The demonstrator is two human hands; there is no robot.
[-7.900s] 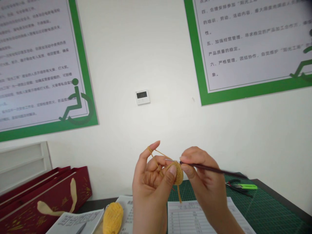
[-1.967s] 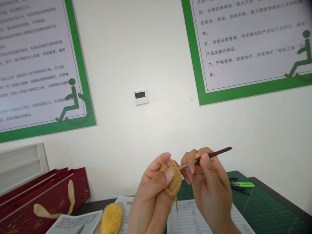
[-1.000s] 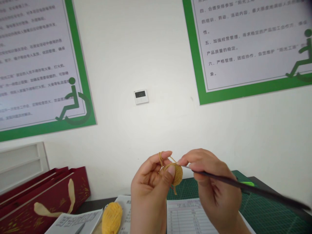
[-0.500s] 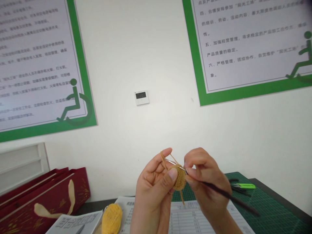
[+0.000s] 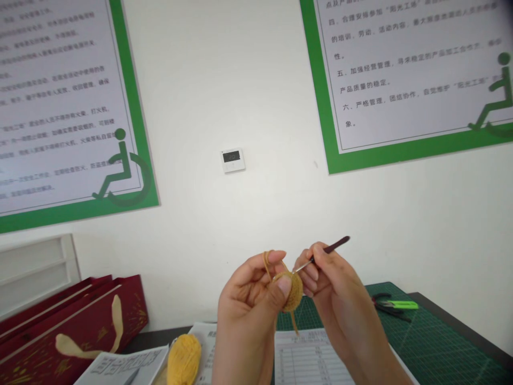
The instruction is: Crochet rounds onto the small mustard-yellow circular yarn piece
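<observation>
My left hand pinches a small round crochet piece in mustard yarn between thumb and fingers. A strand of the same yarn loops round its raised index finger, and a loose tail hangs below the piece. In my right hand is a crochet hook with a dark handle, which points up and to the right. The metal shaft meets the top edge of the piece; its very tip is hidden there.
A yellow yarn ball lies on the table beside printed sheets. At right, pliers and a bright green tool rest on a green cutting mat. Dark red gift bags stand at left, before the wall.
My right hand has turned, so the hook's handle swung from pointing down right to pointing up right. My left hand still holds the crochet piece, now tilted slightly.
</observation>
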